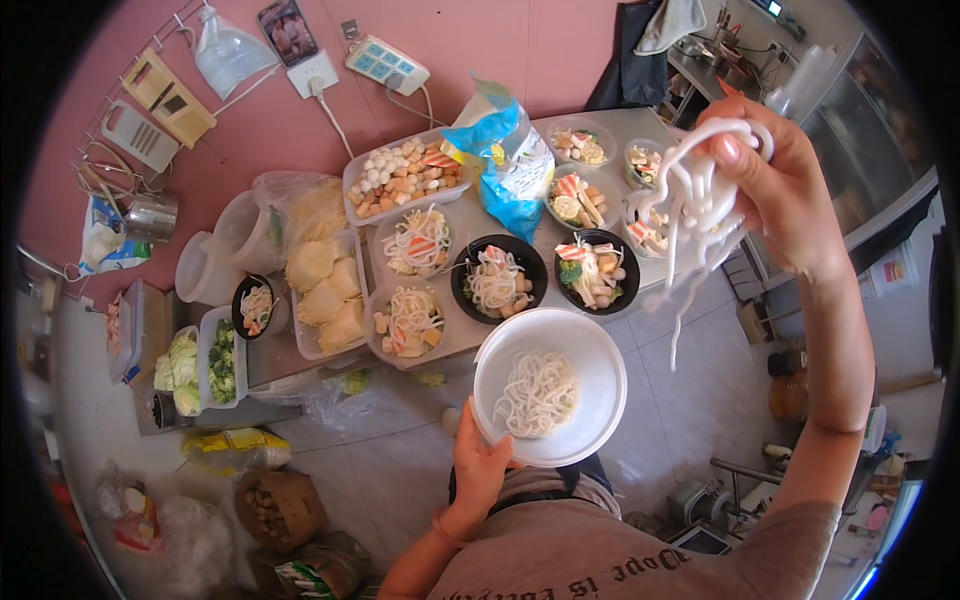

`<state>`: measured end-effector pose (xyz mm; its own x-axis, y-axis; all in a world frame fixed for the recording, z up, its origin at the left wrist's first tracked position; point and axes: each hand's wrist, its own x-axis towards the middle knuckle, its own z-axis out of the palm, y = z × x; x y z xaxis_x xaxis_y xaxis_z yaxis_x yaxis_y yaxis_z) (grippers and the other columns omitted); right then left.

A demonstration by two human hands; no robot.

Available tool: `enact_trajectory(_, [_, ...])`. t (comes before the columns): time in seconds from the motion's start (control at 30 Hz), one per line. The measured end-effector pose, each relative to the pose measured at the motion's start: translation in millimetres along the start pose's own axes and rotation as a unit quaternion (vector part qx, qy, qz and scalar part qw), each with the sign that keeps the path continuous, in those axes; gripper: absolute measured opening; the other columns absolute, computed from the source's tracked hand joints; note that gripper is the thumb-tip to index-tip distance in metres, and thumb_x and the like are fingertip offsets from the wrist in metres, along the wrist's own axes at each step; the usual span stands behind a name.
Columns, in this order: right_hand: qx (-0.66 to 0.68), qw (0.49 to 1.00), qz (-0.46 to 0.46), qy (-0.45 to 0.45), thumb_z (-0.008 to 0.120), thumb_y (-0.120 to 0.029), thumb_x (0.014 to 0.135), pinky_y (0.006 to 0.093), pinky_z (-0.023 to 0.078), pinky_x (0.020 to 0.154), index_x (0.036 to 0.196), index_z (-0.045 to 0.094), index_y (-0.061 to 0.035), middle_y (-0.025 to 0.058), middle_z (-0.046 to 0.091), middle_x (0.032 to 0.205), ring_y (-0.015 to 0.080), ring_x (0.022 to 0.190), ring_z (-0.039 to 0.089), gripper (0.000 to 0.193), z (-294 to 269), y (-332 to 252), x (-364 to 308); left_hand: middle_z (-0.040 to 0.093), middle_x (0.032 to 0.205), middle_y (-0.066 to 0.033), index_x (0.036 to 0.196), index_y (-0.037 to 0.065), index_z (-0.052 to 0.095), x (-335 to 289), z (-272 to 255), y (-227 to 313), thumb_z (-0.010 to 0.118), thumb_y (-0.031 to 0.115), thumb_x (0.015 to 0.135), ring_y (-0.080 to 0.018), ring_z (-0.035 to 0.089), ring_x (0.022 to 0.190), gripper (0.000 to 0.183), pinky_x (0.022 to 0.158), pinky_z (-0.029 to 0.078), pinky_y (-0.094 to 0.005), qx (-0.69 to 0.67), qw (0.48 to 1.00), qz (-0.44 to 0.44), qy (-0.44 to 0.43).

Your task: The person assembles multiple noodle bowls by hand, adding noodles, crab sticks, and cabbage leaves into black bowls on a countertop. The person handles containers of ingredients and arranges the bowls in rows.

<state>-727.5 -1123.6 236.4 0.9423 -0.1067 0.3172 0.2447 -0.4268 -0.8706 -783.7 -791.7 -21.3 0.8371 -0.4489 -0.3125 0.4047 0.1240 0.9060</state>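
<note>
"Reading a clock from the middle of the white bowl (602, 402): where to find the right hand (782, 195)?"

"Between one and two o'clock, raised high. Pinching a bundle of thick white noodles (708, 190) between thumb and curled fingers, with loose strands dangling below."

"And the left hand (482, 472)?"

"At about half past seven, clasping the bowl's side, with the thumb up at the rim. Cannot tell about the hidden fingers."

"Anything inside the bowl?"

"Yes, more noodles (538, 393), lying in a loose heap on the bottom."

"And the bowl, held where?"

"In front of the shirt (600, 535), close to the near edge of the table (632, 118). Cannot tell whether touching it."

"And round the dial?"

"At eleven, a filled black bowl (461, 290); just past twelve, a second black bowl (631, 284); just before twelve, farther off, a blue and white bag (515, 172); at ten, a clear tray (318, 353) of pale yellow blocks (338, 315)."
</note>
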Motion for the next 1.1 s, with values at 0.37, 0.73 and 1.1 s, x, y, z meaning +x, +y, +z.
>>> enact_trajectory(0.37, [-0.005, 0.979, 0.202, -0.032, 0.061, -0.030, 0.102, 0.0204, 0.039, 0.047, 0.109, 0.065, -0.0066, -0.0029, 0.060, 0.075, 0.0039, 0.058, 0.051, 0.025, 12, 182, -5, 0.044, 0.146, -0.0144, 0.157, 0.003, 0.017, -17, -38, -26, 0.052, -0.015, 0.088, -0.0214, 0.061, 0.113, 0.080, 0.067, 0.063, -0.0265, 0.017, 0.996, -0.013, 0.092])
enact_trajectory(0.73, [-0.257, 0.945, 0.069, -0.188, 0.064, -0.011, 0.093, 0.0470, 0.051, 0.068, 0.103, 0.063, -0.0065, 0.0209, 0.066, 0.080, 0.0403, 0.076, 0.065, 0.011, 12, 237, 9, 0.049, 0.140, -0.0157, 0.156, 0.003, 0.019, -35, 7, -13, 0.049, -0.015, 0.088, -0.0206, 0.063, 0.110, 0.077, 0.066, 0.062, -0.0254, -0.007, 0.977, -0.009, 0.214])
enact_trajectory(1.1, [0.080, 0.967, -0.003, -0.242, 0.051, -0.010, 0.104, 0.0258, 0.059, 0.057, 0.108, 0.059, -0.0012, 0.0087, 0.070, 0.094, 0.0160, 0.081, 0.073, 0.012, -63, 175, 54, 0.054, 0.136, -0.0149, 0.153, 0.003, 0.029, -24, 133, -60, 0.049, -0.010, 0.089, -0.0203, 0.067, 0.102, 0.068, 0.060, 0.063, -0.0267, -0.068, 0.914, 0.031, 0.399])
